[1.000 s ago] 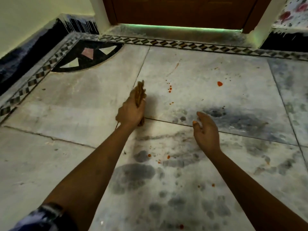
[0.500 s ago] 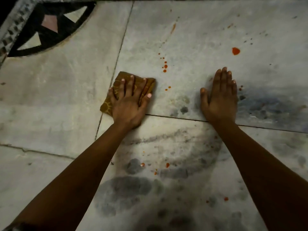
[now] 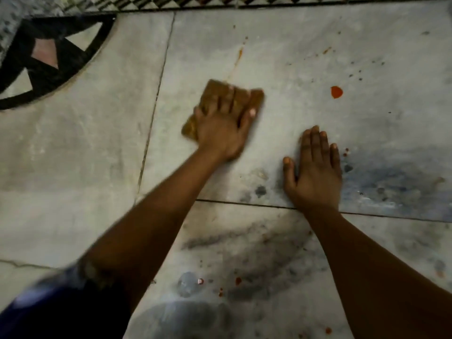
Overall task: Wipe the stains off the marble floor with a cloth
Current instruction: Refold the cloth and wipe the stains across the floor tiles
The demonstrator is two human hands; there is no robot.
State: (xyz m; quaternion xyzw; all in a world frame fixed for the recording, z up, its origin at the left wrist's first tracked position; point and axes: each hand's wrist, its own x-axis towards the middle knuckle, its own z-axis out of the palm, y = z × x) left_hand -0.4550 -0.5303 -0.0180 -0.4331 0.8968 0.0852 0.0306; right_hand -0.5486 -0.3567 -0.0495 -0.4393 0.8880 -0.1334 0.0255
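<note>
A folded brown cloth [image 3: 212, 94] lies flat on the grey marble floor [image 3: 305, 69], and my left hand [image 3: 223, 128] presses down on it with fingers spread. My right hand [image 3: 314, 171] rests palm-down on the floor to the right, holding nothing. A large red-orange stain [image 3: 336, 92] sits right of the cloth. A thin orange streak [image 3: 239, 55] runs just above the cloth. Small red drops [image 3: 237, 280] dot the slab nearer to me, between my forearms.
A black inlay with pink and white triangles [image 3: 46, 57] fills the far left corner. A checkered border strip [image 3: 220, 1] runs along the top edge. Dark grey smudges [image 3: 381, 177] spread right of my right hand and near me.
My left hand has slid the cloth to the right, over the spot where small red drops lay. The right hand stays planted on the floor. The camera has moved lower and closer.
</note>
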